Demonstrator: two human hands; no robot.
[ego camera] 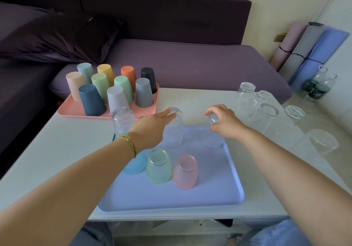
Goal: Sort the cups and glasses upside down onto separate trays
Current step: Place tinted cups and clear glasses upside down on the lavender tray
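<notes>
A pale blue tray (219, 194) lies in front of me with glasses standing upside down on it: a blue one (135, 165), a green one (158, 166), a pink one (185, 172) and three clear textured ones. My right hand (225, 122) grips the base of the clear glass (211, 139) at the tray's far right. My left hand (152, 126) is flat, fingers apart, touching the side of the middle clear glass (174, 133). Another clear glass (122, 121) stands at the far left. A pink tray (74, 109) holds several coloured plastic cups upside down.
Several plain clear glasses (266, 114) stand upside down on the white table (57, 150) to the right of the blue tray. A purple sofa runs behind the table. Rolled mats and plastic bottles (316, 85) stand by the wall at the right.
</notes>
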